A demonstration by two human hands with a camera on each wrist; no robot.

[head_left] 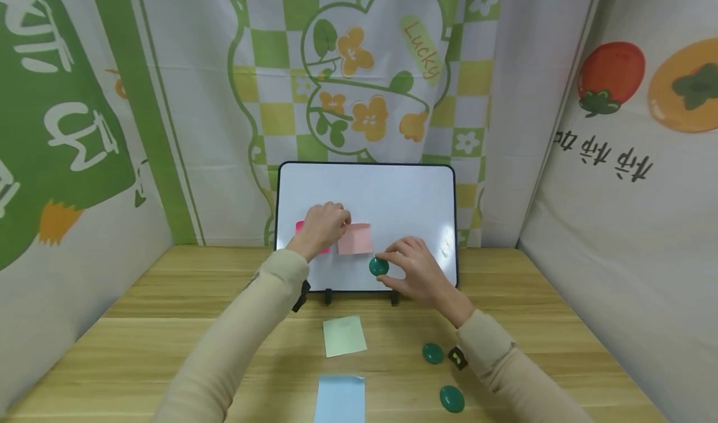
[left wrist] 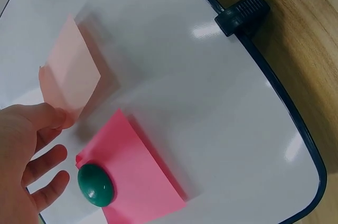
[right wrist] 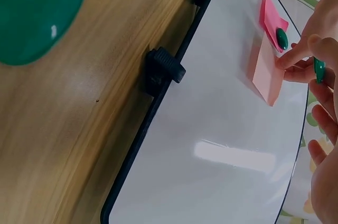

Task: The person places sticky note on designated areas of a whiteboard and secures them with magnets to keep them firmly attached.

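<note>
A white board (head_left: 404, 202) with a dark frame stands at the back of the table. My left hand (head_left: 325, 225) pinches the upper left corner of a light pink sticky note (head_left: 356, 240) against it; the note's lower part lifts off the surface. Just left of that, a hot pink sticky note (left wrist: 138, 174) is on the board with a green round magnet (left wrist: 95, 185) on its top edge. Between thumb and fingertips my right hand (head_left: 417, 270) pinches another green round magnet (head_left: 379, 266), in front of the board, below and right of the light pink note.
On the wooden table (head_left: 269, 379) lie a pale green sticky note (head_left: 344, 336) and, closer, a light blue one (head_left: 340, 399). Two green magnets (head_left: 432, 353) lie near my right forearm. Black stand clips (left wrist: 243, 14) hold the board's lower edge. Printed curtains hang behind.
</note>
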